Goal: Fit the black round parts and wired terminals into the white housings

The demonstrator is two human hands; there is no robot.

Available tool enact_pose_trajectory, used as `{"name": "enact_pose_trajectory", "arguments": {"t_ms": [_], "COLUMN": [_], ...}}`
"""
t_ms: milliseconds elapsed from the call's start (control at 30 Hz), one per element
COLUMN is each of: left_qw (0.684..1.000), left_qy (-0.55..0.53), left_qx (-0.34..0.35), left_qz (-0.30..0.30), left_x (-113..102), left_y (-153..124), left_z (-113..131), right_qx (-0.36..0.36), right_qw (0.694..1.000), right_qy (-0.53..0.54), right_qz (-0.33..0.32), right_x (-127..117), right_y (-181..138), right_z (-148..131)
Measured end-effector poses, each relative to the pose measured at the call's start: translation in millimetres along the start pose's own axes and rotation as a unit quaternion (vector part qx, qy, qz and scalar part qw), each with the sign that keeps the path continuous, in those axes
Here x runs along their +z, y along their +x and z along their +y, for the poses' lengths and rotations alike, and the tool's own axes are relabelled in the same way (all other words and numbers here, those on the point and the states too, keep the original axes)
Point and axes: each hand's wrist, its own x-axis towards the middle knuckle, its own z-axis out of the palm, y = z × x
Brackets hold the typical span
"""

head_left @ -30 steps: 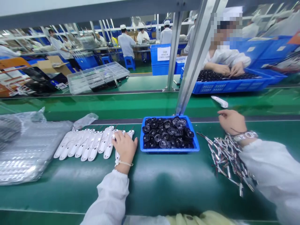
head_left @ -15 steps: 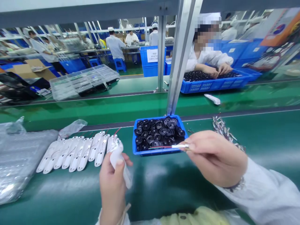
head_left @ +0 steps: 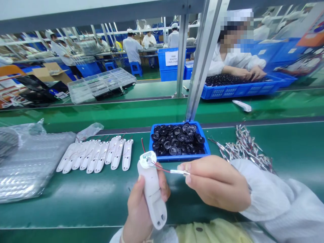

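Observation:
My left hand (head_left: 146,195) is wrapped round a long white plastic housing (head_left: 154,199), its rounded end up and two small openings at its lower end. A red wire sticks up from that rounded end, where a small circuit board shows. My right hand (head_left: 215,184) pinches a small white-sleeved metal part with wire leads (head_left: 177,172). Its dark and red wires reach the housing's rounded end; whether they are joined there I cannot tell. Just behind both hands stands a blue tray (head_left: 182,157) of black plastic parts (head_left: 174,138).
Several white housings (head_left: 96,155) lie in a row at left, beside bubble wrap (head_left: 32,162). A pile of wired metal parts (head_left: 243,148) lies at right. A metal post (head_left: 202,60) rises behind the tray. Across the bench, a co-worker's hands (head_left: 249,72) are over a blue crate (head_left: 240,91).
My left hand has turned the housing so its broad face shows. My right hand has moved left, bringing the wired part to the housing's rounded end. The view has shifted slightly.

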Motion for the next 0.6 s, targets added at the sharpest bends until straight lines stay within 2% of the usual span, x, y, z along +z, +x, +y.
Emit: {"name": "enact_pose_trajectory", "arguments": {"t_ms": [67,233,333,467,600], "left_qw": [1.000,0.999,0.999,0.998,0.991], "left_qy": [0.008,0.036,0.043,0.055,0.102], "left_qx": [0.007,0.024,0.026,0.038,0.069], "left_qz": [0.007,0.009,0.004,0.005,0.046], "left_x": [-0.9,-2.9,-1.8,-1.0,-6.4], "left_y": [0.9,0.3,-2.1,-2.8,1.1], "left_z": [-1.4,-5.4,-7.1,-8.7,-11.1], "right_qx": [-0.006,-0.072,-0.069,-0.067,-0.033], "right_qw": [1.000,0.987,0.983,0.980,0.978], "right_qy": [-0.015,-0.113,-0.126,-0.155,-0.164], "right_qz": [0.004,0.089,0.111,0.109,0.125], "right_x": [-2.0,-7.6,-4.0,3.8,10.6], "right_y": [-0.5,2.7,2.9,-1.5,-4.5], "right_z": [-0.7,2.3,5.6,9.6,13.5]}}
